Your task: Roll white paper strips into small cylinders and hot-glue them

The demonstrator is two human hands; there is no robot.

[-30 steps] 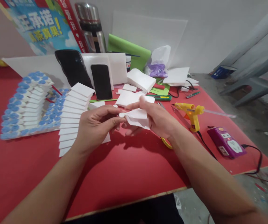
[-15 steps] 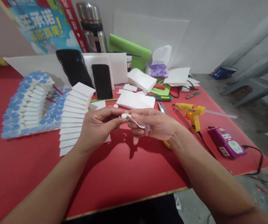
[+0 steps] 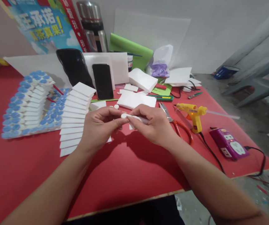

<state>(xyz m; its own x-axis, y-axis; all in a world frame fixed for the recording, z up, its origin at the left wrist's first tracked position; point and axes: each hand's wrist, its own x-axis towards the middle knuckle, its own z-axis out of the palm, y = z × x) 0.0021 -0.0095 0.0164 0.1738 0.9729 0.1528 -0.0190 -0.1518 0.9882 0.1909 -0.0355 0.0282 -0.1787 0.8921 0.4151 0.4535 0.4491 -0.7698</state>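
A small white rolled piece (image 3: pixel 134 117) is held between both hands above the red table (image 3: pixel 125 175). My left hand (image 3: pixel 104 125) pinches its left end, a round white tip, between thumb and fingers. My right hand (image 3: pixel 149 123) is closed around the right part, thumb on top. Left of my left hand lies a fanned row of white cards (image 3: pixel 72 122). Just behind the hands are a white round disc (image 3: pixel 116 107) and a stack of white sheets (image 3: pixel 136 100). Scissors with orange handles (image 3: pixel 183 129) lie right of my right hand.
A yellow glue gun (image 3: pixel 195 117) stands at the right beside a purple power box (image 3: pixel 229 143). A blue and white paper model (image 3: pixel 24 109) sits at the left. Behind are a phone (image 3: pixel 103 82), a steel flask (image 3: pixel 92 28) and a green cutter (image 3: pixel 164 98).
My right hand has turned over and closed more tightly along the white piece, whose loose flap is now mostly wrapped or hidden. The orange scissor handles have come into view.
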